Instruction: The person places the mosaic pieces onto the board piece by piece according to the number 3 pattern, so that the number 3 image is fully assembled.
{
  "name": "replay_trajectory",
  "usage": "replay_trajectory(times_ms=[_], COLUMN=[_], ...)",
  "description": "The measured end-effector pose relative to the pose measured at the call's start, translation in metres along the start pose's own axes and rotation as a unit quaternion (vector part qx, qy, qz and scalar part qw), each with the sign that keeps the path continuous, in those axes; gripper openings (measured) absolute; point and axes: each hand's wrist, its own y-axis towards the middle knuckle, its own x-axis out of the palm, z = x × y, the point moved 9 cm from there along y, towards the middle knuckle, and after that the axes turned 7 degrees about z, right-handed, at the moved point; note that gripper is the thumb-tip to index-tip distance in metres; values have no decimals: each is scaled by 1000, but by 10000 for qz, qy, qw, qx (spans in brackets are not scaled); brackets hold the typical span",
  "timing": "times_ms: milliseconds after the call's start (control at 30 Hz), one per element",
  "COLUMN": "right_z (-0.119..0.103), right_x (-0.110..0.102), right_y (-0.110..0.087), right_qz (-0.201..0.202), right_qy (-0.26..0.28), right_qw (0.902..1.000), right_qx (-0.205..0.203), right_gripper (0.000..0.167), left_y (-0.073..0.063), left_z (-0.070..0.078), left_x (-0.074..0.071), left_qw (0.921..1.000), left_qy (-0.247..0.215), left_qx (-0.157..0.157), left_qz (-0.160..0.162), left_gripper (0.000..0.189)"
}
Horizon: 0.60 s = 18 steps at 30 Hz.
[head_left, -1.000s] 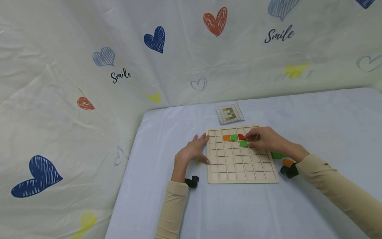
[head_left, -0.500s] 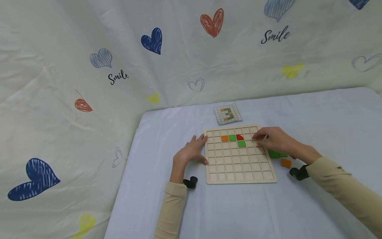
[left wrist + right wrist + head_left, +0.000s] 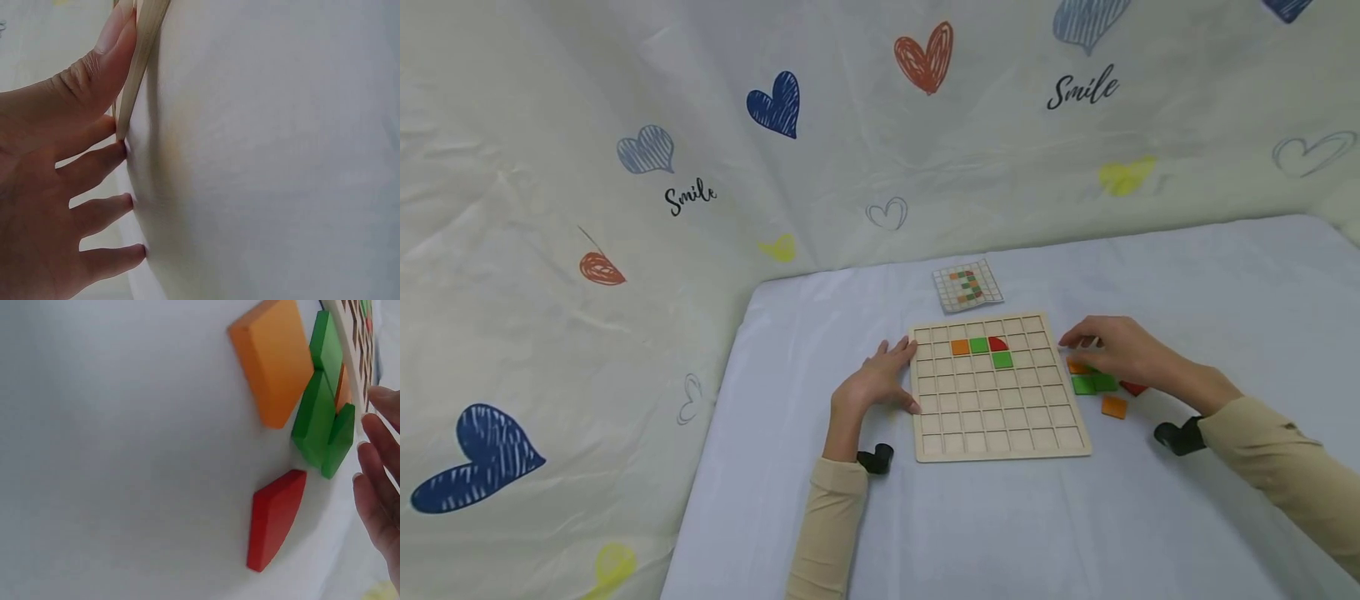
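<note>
My left hand [image 3: 872,379] rests against the left edge of a wooden grid board [image 3: 985,417]; its thumb and spread fingers touch the rim [image 3: 134,81]. An orange square tile [image 3: 960,347], a green one [image 3: 979,345] and a red quarter-round tile [image 3: 997,343] sit in a row on the board. One more green tile [image 3: 1002,360] lies just below them. My right hand [image 3: 1120,346] hovers right of the board, over loose tiles, with no tile visible in its fingers. Beneath it lie several green tiles [image 3: 317,412], a red quarter-round piece [image 3: 275,519] and an orange tile [image 3: 275,362].
Behind the board lies a pattern card [image 3: 967,286] with a small coloured figure on a grid. A white cloth covers the table [image 3: 1000,533]. A curtain [image 3: 835,183] with hearts and "Smile" lettering hangs at the back and left.
My right hand has left the red quarter-round tile on the board and moved right, off the board to the loose tiles. My left hand has stayed at the board's edge.
</note>
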Motion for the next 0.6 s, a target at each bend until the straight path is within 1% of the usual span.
replay_trajectory(times_ms=[100,333,600], right_z=[4,10,13], right_x=[0,1,4], right_y=[-3,-8,-10], right_qz=[21,7,-71], right_qy=[-35,-181,-150], right_qw=[10000,9998,9999], right_qx=[-59,-48,13], right_gripper=[23,23,23], left_y=[0,-1,-1], left_z=[0,0,0], left_x=[0,-1,0], left_qw=[10000,10000,9999], left_qy=[-35,-80,-113], left_qx=[-1,-8,-17], left_qz=[12,49,61], left_gripper=[112,112,112])
